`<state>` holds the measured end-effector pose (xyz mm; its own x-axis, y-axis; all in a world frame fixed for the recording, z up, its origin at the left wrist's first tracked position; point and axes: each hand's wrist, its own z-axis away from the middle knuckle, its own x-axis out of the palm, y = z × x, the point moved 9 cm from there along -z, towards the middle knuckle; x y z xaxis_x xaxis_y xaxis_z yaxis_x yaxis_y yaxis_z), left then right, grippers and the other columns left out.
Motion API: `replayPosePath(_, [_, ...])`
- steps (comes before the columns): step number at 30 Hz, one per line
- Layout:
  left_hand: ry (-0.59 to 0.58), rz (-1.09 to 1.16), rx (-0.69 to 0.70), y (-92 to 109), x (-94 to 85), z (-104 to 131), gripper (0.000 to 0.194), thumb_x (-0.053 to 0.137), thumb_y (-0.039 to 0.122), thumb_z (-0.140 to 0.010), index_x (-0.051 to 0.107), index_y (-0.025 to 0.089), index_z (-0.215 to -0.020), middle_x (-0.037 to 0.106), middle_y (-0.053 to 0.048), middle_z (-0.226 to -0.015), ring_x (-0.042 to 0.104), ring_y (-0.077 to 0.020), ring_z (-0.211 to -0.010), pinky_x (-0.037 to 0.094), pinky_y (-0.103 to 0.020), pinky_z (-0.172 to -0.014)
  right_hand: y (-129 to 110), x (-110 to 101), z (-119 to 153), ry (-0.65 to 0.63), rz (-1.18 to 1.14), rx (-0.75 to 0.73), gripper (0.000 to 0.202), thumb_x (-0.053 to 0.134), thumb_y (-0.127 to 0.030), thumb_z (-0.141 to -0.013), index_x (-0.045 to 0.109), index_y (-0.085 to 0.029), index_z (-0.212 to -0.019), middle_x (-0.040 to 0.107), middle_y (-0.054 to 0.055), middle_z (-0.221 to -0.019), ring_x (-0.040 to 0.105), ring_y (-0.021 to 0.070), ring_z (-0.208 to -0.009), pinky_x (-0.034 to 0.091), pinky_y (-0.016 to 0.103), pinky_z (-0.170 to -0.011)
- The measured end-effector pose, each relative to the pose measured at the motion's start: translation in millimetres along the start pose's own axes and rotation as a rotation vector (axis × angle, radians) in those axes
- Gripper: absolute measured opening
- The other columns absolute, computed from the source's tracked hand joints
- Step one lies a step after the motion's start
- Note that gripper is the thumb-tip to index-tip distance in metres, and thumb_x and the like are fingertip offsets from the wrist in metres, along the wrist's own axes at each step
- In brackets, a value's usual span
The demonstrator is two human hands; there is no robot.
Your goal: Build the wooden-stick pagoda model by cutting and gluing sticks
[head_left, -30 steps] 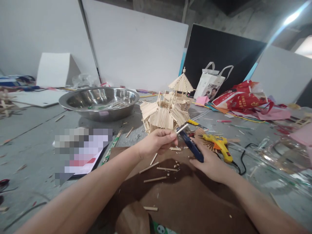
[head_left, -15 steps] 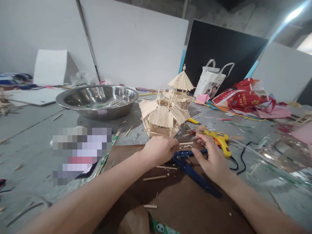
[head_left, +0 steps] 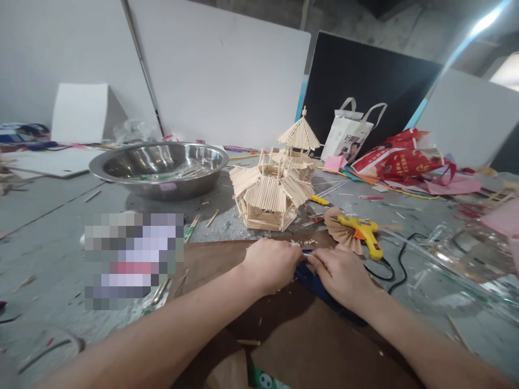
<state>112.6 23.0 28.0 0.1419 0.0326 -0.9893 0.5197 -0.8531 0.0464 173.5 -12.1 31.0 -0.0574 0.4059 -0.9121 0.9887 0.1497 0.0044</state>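
Above the flat brown sheet [head_left: 324, 351], left hand [head_left: 271, 266] and right hand [head_left: 344, 274] pinch a thin pale wooden stick [head_left: 308, 256], likely steadying both ends.

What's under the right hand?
Under the right hand, part of a blue tool shows against the brown sheet. The rest of it and anything beneath the palm are covered.

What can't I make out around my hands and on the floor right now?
All in the head view:
- Ends of the stick: hidden by the fingers of the left hand and right hand.
- Jaws of the blue tool: hidden by the hands.
- Screen or surface of the flat item: masked by pixel blocks.
- Full shape of the clear plastic container: cut off by the right edge.
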Motion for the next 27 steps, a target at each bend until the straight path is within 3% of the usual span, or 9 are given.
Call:
replayPosePath(5, [0.007,-0.011,-0.098,-12.7,-0.1,-2.4,0.021,0.037,0.022,-0.077,0.058,0.019,-0.075,0.063,-0.008,-0.072,0.060,-0.0238,-0.062,0.043,-0.032,-0.052,7.5,-3.7,0.1,0.025,-0.035,0.125,0.037,0.033,-0.031,-0.083,0.055,-0.018,-0.056,0.056,0.003,-0.048,0.049,0.0156,-0.049,0.025,0.027,-0.051])
replayPosePath(8, [0.014,-0.049,-0.171,-30.1,-1.9,-4.5,0.020,0.039,0.021,-0.075,0.059,0.018,-0.075,0.062,-0.008,-0.070,0.059,-0.0240,-0.063,0.042,-0.033,-0.053,14.0,3.0,-2.3,-0.005,-0.357,0.167,0.033,0.032,-0.032,-0.084,0.058,-0.018,-0.068,0.060,0.003,-0.060,0.052,0.0148,-0.058,0.032,0.025,-0.056])
replayPosePath(12, [0.095,-0.089,-0.243,-50.5,-9.2,-4.9,0.021,0.040,0.020,-0.075,0.060,0.015,-0.071,0.060,-0.010,-0.074,0.056,-0.0233,-0.070,0.041,-0.034,-0.059,31.2,1.4,-9.6,0.077,-0.760,0.277,0.026,0.042,-0.033,-0.079,0.062,-0.019,-0.085,0.061,0.004,-0.085,0.053,0.0163,-0.083,0.037,0.027,-0.071])
replayPosePath(16, [0.251,-0.008,-0.144,-39.0,-21.4,-3.9,0.024,0.039,0.021,-0.077,0.060,0.013,-0.069,0.057,-0.011,-0.079,0.051,-0.0228,-0.082,0.039,-0.034,-0.069,43.8,8.8,-18.4,0.023,-1.073,0.480,0.025,0.053,-0.036,-0.070,0.063,-0.019,-0.086,0.061,0.000,-0.072,0.053,0.0133,-0.069,0.039,0.026,-0.064])
replayPosePath(19, [0.269,0.360,-0.138,-33.1,-20.0,-5.1,0.023,0.040,0.025,-0.078,0.061,0.015,-0.077,0.058,-0.006,-0.073,0.052,-0.0168,-0.071,0.039,-0.028,-0.063,47.6,7.1,-28.8,0.052,-1.214,0.550,0.024,0.064,-0.033,-0.060,0.064,-0.018,-0.080,0.058,-0.003,-0.062,0.049,0.0095,-0.057,0.038,0.024,-0.057])
replayPosePath(22, [0.178,0.890,-0.210,-33.9,-3.1,-9.4,0.023,0.045,0.032,-0.075,0.061,0.016,-0.081,0.055,0.000,-0.060,0.048,-0.0096,-0.051,0.036,-0.021,-0.049,46.7,7.3,-41.5,0.060,-1.284,0.551,0.022,0.068,-0.030,-0.055,0.063,-0.016,-0.072,0.059,-0.003,-0.062,0.048,0.0080,-0.055,0.037,0.023,-0.056])
replayPosePath(25, [0.107,1.287,-0.312,-36.1,14.7,-11.2,0.027,0.048,0.038,-0.073,0.059,0.013,-0.073,0.047,0.004,-0.048,0.037,-0.0052,-0.036,0.028,-0.019,-0.038,39.6,14.0,-51.2,-0.013,-1.332,0.537,0.024,0.069,-0.031,-0.053,0.061,-0.015,-0.068,0.058,-0.003,-0.059,0.046,0.0064,-0.050,0.037,0.022,-0.052])
replayPosePath(27, [0.124,1.443,-0.356,-38.6,20.3,-11.4,0.026,0.052,0.038,-0.070,0.057,0.012,-0.067,0.044,0.005,-0.045,0.034,-0.0038,-0.033,0.025,-0.019,-0.035,34.0,16.3,-55.8,-0.048,-1.349,0.512,0.025,0.069,-0.032,-0.052,0.060,-0.014,-0.067,0.056,-0.004,-0.056,0.045,0.0057,-0.048,0.036,0.021,-0.050])
